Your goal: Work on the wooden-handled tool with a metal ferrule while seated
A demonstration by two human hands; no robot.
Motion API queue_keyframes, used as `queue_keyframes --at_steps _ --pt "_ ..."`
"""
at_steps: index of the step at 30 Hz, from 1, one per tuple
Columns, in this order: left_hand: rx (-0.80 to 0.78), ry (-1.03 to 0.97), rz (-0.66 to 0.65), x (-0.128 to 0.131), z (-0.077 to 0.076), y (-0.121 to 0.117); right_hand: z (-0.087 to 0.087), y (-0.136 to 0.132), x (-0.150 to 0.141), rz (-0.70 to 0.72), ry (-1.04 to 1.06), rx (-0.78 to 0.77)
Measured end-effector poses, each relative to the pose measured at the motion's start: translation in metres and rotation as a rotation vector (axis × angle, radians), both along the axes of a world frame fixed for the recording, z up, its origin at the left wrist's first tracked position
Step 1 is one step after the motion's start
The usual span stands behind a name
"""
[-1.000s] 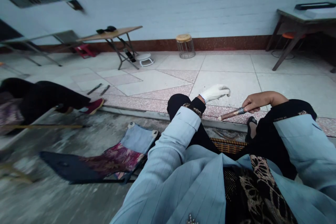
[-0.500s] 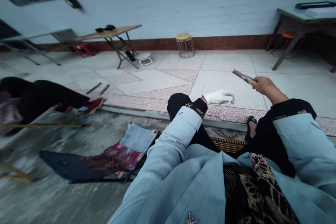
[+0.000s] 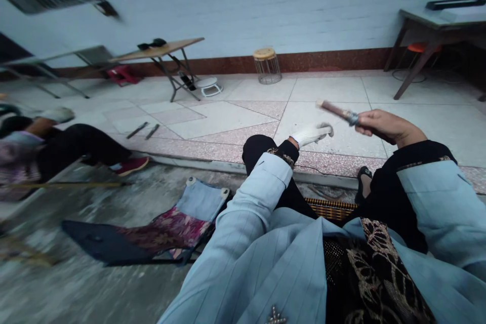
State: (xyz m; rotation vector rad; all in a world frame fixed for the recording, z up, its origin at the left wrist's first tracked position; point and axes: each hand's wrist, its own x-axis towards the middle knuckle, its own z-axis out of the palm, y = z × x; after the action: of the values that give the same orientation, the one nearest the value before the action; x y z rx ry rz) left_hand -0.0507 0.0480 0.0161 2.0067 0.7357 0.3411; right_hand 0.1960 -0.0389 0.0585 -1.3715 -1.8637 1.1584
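My right hand [image 3: 385,124] is bare and closed around a stick-like tool [image 3: 336,110], raised over the tiled floor. The tool has a brown shaft, a pale tip pointing left and a grey band close to my fingers. A dark part shows below my grip; I cannot make out its exact kind. My left hand [image 3: 309,134], in a white knitted glove, hangs low over the floor in front of my knee. Its fingers are together and curled, with greyish tips. Whatever they may hold is hidden. The two hands are apart.
A folding chair [image 3: 167,230] stands on the concrete to my left. Beyond it sits another person [image 3: 87,147], near two dark flat bars [image 3: 144,130] on the tiles. By the wall are a wire stool [image 3: 268,66], a folding table [image 3: 161,49] and a desk [image 3: 436,23].
My right hand has moved slightly left and the tool now reaches closer to my left hand. The gloved hand has lifted a little. A gloved hand of the other person has come into view.
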Motion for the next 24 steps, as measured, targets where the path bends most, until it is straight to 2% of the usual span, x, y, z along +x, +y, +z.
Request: queue_keyframes --at_steps 2,4,6,8,11,13,16,18,19,21,22,24 --pt "-0.052 -0.036 -0.102 0.001 -0.006 -0.001 -0.001 0.008 0.007 -0.283 0.122 0.122" --pt "-0.094 -0.021 -0.219 0.003 -0.011 -0.003 -0.006 0.018 0.012 -0.473 0.104 0.169" --pt "-0.121 -0.007 -0.306 0.003 -0.014 -0.005 -0.013 0.026 0.014 -0.581 -0.104 0.149" --pt "-0.128 -0.016 -0.355 0.004 -0.014 -0.007 -0.020 0.031 0.013 -0.603 -0.442 0.112" --pt "-0.111 -0.019 -0.341 0.002 -0.011 -0.006 -0.029 0.032 0.006 -0.481 -0.867 0.064" --pt "-0.062 -0.004 -0.299 0.000 -0.008 -0.004 -0.033 0.029 0.000 -0.295 -0.987 -0.043" --pt "0.035 0.021 -0.220 -0.004 -0.004 -0.001 -0.036 0.020 -0.007 0.122 -0.902 -0.274" --pt "0.067 0.022 -0.148 -0.005 0.000 -0.001 -0.033 0.012 -0.010 0.379 -0.701 -0.342" --pt "0.078 0.017 -0.108 -0.006 0.001 -0.002 -0.029 0.008 -0.010 0.462 -0.590 -0.334" --pt "0.087 0.024 -0.048 -0.006 0.005 -0.006 -0.018 0.001 -0.010 0.498 -0.394 -0.260" --pt "0.080 0.041 -0.037 -0.006 0.007 -0.009 -0.013 -0.002 -0.009 0.436 -0.314 -0.194" --pt "0.032 0.082 -0.054 -0.005 0.010 -0.017 -0.004 -0.002 -0.005 0.168 -0.184 -0.045"
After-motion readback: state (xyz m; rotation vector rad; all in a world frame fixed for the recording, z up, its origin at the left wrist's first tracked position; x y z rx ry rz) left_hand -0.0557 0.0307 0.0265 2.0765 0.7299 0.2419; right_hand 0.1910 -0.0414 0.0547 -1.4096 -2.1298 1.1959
